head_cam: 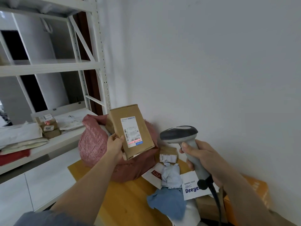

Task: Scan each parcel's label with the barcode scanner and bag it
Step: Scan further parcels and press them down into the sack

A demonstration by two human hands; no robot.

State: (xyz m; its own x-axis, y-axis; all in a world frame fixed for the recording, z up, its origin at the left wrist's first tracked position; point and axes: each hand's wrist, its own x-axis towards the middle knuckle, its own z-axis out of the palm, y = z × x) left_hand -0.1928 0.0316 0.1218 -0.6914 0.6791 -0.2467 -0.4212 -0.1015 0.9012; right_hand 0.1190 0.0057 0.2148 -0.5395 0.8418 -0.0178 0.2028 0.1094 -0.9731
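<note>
My left hand (115,144) grips the lower left edge of a brown cardboard parcel (130,129), held upright over the open pink bag (94,144). The parcel's white label (131,130) faces me, and a red scan line crosses the barcode near its bottom. My right hand (200,158) is closed around the handle of a grey barcode scanner (180,134), whose head points left at the label from a short distance. The scanner's black cable (215,196) drops down past my right wrist.
On the yellow table (127,201) lie a small labelled box (167,154), white and blue soft mailers (171,175), a white "Deeye" packet (192,186) and an orange box (259,186). A white shelving rack (48,67) with more parcels (48,126) stands left. A wall is close ahead.
</note>
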